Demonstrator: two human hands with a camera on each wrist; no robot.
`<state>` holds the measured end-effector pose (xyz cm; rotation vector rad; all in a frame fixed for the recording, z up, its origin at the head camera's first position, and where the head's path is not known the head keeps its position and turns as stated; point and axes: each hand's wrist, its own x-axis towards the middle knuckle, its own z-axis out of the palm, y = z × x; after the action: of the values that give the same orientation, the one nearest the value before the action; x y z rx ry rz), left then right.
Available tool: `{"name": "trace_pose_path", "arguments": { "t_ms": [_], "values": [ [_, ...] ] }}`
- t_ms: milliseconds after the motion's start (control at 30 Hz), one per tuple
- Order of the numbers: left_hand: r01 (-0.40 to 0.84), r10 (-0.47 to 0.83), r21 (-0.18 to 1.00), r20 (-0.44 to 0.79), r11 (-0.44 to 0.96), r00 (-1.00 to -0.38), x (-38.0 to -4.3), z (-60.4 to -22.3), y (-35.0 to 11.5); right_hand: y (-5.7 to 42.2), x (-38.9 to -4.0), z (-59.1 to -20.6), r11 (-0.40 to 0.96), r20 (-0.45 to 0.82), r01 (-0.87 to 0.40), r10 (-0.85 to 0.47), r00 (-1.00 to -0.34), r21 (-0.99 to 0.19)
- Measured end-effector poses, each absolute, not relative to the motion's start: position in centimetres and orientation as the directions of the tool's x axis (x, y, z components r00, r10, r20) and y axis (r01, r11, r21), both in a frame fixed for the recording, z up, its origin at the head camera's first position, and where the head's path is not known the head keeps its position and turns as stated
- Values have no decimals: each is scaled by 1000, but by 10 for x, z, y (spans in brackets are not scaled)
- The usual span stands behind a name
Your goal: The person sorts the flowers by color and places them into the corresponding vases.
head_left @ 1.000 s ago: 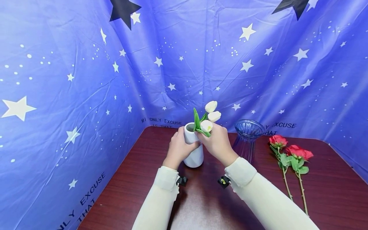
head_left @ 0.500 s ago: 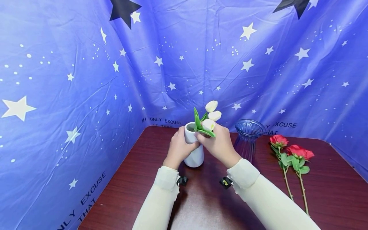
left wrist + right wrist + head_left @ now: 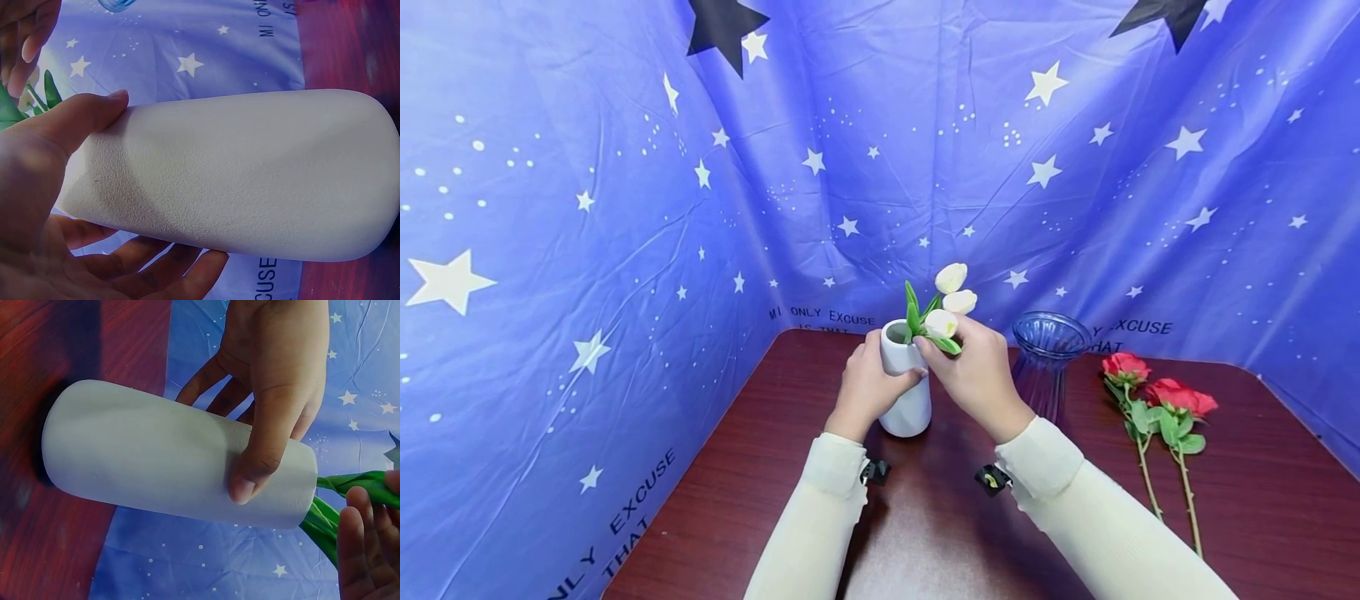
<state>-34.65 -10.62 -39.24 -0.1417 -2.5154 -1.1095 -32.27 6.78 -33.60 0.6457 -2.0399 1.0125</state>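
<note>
Upright on the table stands a white vase (image 3: pixel 906 412), its mouth partly covered by leaves. My left hand (image 3: pixel 867 383) grips its upper part, thumb on the near side and fingers around the far side, as the left wrist view (image 3: pixel 81 125) also shows. White tulips (image 3: pixel 951 277) with green leaves (image 3: pixel 913 317) lean to the right out of the vase mouth. My right hand (image 3: pixel 973 367) pinches the tulips just above the rim, with its thumb by the lowest bloom. The right wrist view shows its fingertips (image 3: pixel 359 515) against the green leaves. The stems inside the vase are hidden.
A blue glass vase (image 3: pixel 1051 337) stands right behind my right hand. Farther right, two red roses (image 3: pixel 1180 396) lie with their stems toward me on the dark red wooden table (image 3: pixel 722 500). A blue star-patterned cloth (image 3: pixel 880 192) hangs around the table's back and sides.
My right hand has shifted slightly to the right, and the lowest bloom and its leaf have turned a little rightward and up. My left hand and the white vase have stayed in place.
</note>
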Motion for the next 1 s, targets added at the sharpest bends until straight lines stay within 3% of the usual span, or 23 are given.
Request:
{"name": "trace_pose_path", "arguments": {
  "t_ms": [367,1000],
  "values": [
    [266,-55,680,410,683,-910,-346,-392,-106,62,-331,-343,578,740,-646,-103,-664,-499],
    [245,-63,679,395,693,-917,-347,-393,-106,57,-340,-352,595,694,-603,-104,-713,-531]
  ]
}}
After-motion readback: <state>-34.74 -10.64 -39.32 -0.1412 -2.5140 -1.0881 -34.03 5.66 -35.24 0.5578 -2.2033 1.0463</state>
